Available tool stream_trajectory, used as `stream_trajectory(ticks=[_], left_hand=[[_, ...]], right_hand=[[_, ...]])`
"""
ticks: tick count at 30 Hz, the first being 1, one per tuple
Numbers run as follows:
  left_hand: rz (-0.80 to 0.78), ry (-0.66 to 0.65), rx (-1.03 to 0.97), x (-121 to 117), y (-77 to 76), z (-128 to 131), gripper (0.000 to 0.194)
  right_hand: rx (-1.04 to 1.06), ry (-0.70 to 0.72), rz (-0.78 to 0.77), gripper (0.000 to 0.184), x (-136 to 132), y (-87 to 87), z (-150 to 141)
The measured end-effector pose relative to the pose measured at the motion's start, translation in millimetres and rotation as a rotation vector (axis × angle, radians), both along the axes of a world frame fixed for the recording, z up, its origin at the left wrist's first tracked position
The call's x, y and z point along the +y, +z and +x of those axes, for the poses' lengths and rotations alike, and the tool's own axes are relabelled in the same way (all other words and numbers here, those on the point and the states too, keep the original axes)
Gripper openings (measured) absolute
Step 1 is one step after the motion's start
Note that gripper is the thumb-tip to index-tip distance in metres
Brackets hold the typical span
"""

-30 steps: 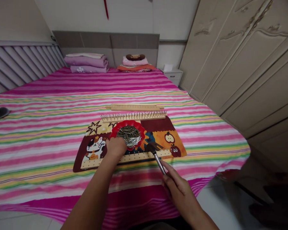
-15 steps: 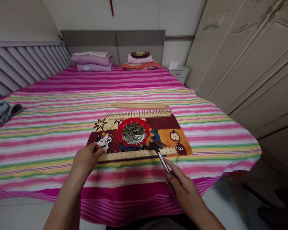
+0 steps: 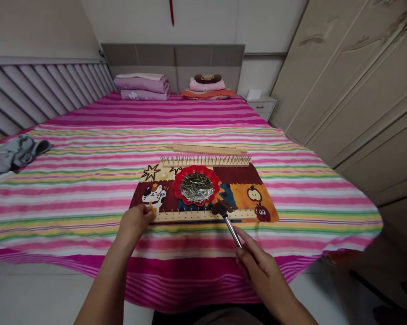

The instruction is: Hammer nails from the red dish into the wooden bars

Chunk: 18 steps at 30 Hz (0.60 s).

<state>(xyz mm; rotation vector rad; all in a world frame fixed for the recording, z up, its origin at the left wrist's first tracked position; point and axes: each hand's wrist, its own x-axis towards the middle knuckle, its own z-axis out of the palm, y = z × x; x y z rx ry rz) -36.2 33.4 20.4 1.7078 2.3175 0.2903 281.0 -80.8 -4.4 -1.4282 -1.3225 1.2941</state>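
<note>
My left hand (image 3: 135, 223) is closed on the left end of a pale wooden strip (image 3: 186, 216), which lies along the near edge of a patterned mat. Nails stand in a row along this strip, and small dark holes show beside them. In my right hand (image 3: 262, 264) is a hammer (image 3: 233, 232) with a silver handle. Its dark head is over the right part of the strip; whether it touches a nail I cannot tell. Just beyond the strip, a red scalloped bowl (image 3: 176, 192) holds a heap of loose nails (image 3: 197, 186).
Behind the bowl lies another wooden strip (image 3: 206, 162) thick with upright nails. More bare strips (image 3: 206, 148) rest beyond it on the striped bedspread (image 3: 88, 180). The patterned mat (image 3: 239, 174) is under the bowl. Grey cloth (image 3: 23, 151) lies at left; folded bedding (image 3: 142, 85) stands at the headboard.
The whole view has shifted slightly, so things appear a little further right. Both hands keep their holds, and the hammer head stays over the right part of the strip.
</note>
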Motion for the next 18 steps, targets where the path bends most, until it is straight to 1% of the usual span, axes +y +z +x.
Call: stream_trajectory(ticks=[3, 6, 8, 10, 12, 15, 18], left_hand=[[0.111, 0.065, -0.274, -6, -12.7, -3, 0.027], [0.212, 0.168, -0.651, -11, -23.8, -2, 0.035], [0.255, 0.247, -0.898, -13, -27.5, 2, 0.04], [0.286, 0.308, -1.044, -13, -29.0, 7, 0.043], [0.31, 0.337, -1.07, -12, -30.3, 11, 0.044], [0.331, 0.318, -1.033, -12, -34.7, 14, 0.042], [0.357, 0.305, -1.013, -13, -39.5, 13, 0.042]], right_hand=[[0.017, 0.011, -0.001, 0.048, 1, -1.1, -1], [0.026, 0.023, -0.002, 0.047, 2, -1.5, -4], [0.027, 0.021, -0.004, 0.047, 3, -1.0, -5], [0.022, 0.013, -0.002, 0.047, 3, -0.2, -7], [0.014, 0.018, 0.001, 0.047, 3, 0.5, -7], [0.011, 0.037, -0.011, 0.048, 3, 0.7, -8], [0.013, 0.02, -0.013, 0.048, 2, -0.8, -10]])
